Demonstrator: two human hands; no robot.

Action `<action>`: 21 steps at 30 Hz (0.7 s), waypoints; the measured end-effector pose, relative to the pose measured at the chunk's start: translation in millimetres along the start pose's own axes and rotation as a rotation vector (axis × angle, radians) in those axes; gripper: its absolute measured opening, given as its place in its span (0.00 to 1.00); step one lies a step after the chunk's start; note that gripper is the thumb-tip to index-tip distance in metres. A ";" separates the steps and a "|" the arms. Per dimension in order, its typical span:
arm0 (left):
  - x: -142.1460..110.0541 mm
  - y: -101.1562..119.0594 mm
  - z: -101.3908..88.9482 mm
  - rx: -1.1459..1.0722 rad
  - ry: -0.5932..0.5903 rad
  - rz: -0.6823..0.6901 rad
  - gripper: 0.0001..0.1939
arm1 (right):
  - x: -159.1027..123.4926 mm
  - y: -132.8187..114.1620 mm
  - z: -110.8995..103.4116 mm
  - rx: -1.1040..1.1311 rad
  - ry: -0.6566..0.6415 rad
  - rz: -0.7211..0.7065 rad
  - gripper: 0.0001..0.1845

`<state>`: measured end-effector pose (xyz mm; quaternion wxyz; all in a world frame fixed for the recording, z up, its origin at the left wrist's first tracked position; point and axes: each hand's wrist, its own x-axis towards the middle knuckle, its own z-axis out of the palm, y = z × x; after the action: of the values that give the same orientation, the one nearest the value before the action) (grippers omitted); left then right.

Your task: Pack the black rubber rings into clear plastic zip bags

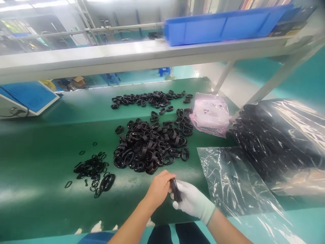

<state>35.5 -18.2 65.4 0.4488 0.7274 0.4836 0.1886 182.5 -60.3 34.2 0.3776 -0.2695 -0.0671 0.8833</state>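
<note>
Near the front edge of the green table, my right hand (191, 200), in a white glove, is closed around a coiled black cable (176, 191). My bare left hand (157, 190) pinches the upper end of the same coil, its fingertips partly hidden. Just beyond my hands lies a large heap of coiled black cables (149, 144). To the left is a loose pile of small black bands (92, 167), which look like rubber bands. One more cable coil (107, 182) rests against that pile.
Further back is a second row of cable coils (154, 99). At right lie a pink bag (211, 113), a clear plastic sheet (225, 179) and a bulky plastic bag of black items (276, 142). A shelf (114, 56) crosses above, bearing a blue bin (223, 28). A blue-topped box (27, 96) stands left.
</note>
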 end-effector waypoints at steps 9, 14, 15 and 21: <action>7.9 10.3 18.4 0.121 0.082 -0.082 0.20 | -8.6 -20.5 -13.6 0.055 -0.004 0.172 0.18; 20.2 6.3 14.3 0.332 -0.015 -0.146 0.19 | -11.8 -30.9 -13.5 -0.521 0.151 0.058 0.22; 22.5 4.5 13.2 0.408 -0.046 -0.168 0.18 | -10.0 -35.3 -15.2 -0.735 0.272 0.029 0.22; 30.8 -4.5 13.9 0.806 -0.175 -0.292 0.18 | 19.1 -86.8 -26.1 -1.552 0.916 -0.367 0.20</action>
<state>57.2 2.8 49.4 0.1904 0.7816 0.5765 -0.1433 240.1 12.2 31.9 0.2148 -0.7561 -0.5268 0.3235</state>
